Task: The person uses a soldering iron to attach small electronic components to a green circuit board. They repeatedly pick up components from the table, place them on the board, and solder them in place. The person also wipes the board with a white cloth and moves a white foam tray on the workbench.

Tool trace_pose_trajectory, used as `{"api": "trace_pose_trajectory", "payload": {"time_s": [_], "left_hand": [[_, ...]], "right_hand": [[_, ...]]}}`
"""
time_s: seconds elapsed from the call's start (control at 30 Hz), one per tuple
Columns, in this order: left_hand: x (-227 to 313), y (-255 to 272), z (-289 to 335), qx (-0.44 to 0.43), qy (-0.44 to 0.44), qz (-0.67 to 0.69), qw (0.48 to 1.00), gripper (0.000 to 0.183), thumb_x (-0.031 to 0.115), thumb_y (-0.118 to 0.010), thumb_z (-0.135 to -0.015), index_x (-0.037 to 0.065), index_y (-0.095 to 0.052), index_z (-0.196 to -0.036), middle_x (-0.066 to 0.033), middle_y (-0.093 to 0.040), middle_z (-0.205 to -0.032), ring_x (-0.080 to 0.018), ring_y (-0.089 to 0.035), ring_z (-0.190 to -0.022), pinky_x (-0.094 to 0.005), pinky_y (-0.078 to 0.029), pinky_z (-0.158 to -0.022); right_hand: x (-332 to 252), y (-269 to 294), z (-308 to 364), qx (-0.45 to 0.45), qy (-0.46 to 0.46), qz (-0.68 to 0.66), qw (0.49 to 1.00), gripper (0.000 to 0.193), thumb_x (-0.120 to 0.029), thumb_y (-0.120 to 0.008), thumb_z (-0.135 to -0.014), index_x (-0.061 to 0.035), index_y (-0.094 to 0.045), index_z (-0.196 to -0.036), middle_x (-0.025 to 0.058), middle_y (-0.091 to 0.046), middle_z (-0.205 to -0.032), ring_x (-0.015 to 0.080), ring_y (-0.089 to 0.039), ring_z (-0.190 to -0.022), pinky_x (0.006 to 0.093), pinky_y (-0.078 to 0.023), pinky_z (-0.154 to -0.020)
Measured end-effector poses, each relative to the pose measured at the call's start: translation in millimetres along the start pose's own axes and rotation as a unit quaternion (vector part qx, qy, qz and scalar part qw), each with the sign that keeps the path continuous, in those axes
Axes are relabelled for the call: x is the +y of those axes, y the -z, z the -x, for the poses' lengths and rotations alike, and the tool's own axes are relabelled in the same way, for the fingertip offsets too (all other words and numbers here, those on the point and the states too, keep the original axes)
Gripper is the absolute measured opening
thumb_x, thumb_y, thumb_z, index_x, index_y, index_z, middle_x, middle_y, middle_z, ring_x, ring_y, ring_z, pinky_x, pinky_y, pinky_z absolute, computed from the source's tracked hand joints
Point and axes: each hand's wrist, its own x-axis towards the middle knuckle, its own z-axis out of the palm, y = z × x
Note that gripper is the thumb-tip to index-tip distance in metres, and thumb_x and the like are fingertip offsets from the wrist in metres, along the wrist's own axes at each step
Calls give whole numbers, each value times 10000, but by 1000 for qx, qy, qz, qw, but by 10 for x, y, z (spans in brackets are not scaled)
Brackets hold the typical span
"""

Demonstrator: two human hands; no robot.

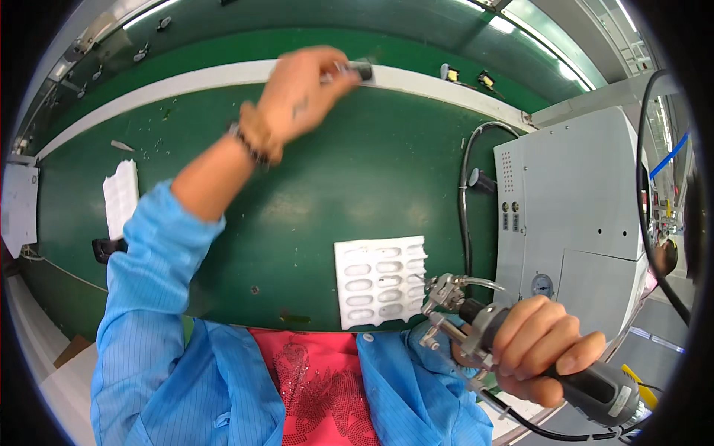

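Note:
My right hand (547,346) is wrapped round the black body of a power screwdriver (595,390) with a metal nozzle head and a clear hose at its front end. Its tip points toward a white moulded tray (364,286) with rows of oval hollows, near the table's front edge. My left hand (305,89) is stretched out to the white ledge at the far side. Its fingers are closed on a small black part (362,70) with a shiny bit, blurred by motion; its kind I cannot make out.
A grey machine box (569,193) with a gauge stands at the right, a black cable (465,193) beside it. Two small yellow-and-black parts (450,73) lie beyond the ledge (416,85). Another white tray (121,197) and a black object (108,249) are at the left.

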Motion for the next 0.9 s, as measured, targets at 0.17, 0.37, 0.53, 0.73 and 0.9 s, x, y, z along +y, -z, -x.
{"api": "trace_pose_trajectory", "payload": {"time_s": [0.17,0.37,0.53,0.73,0.9], "left_hand": [[-141,-553,-976,82,-198,-167,962,369,229,-668,-890,48,-633,-1209,-180,-661,-1160,-372,-597,-1108,-437,-474,-969],[3,-1343,-1405,-179,-242,-140,943,322,148,-611,-912,30,-601,-1211,-147,-637,-1197,-351,-581,-1134,-425,-472,-987],[-143,-1507,-1661,-158,-217,-150,952,319,199,-643,-909,49,-612,-1189,-152,-668,-1059,-344,-623,-1025,-421,-505,-913],[228,-1204,-1377,-80,-95,31,992,286,198,-672,-912,18,-680,-1135,-175,-695,-1094,-298,-684,-943,-364,-532,-840],[493,-544,85,-88,-137,140,977,244,56,-704,-857,-8,-683,-1092,-170,-692,-1034,-299,-674,-940,-358,-532,-836]], "right_hand": [[1,15,-56,-12,-22,7,1000,323,-160,-751,-878,-59,-450,-935,14,-528,-588,106,-543,-424,236,-494,-382],[42,131,-54,2,-21,-7,1000,321,-144,-759,-872,-51,-454,-913,30,-535,-592,116,-547,-426,247,-508,-395],[-5,154,-220,-52,-52,11,997,298,-194,-718,-912,-51,-456,-928,57,-513,-683,160,-524,-488,286,-460,-427],[-2,119,-221,-37,-53,25,998,315,-212,-724,-908,-48,-457,-940,56,-515,-685,157,-519,-482,286,-459,-423],[66,110,-53,4,-27,15,1000,324,-186,-755,-885,-59,-462,-942,13,-539,-591,98,-536,-426,235,-491,-402]]}}
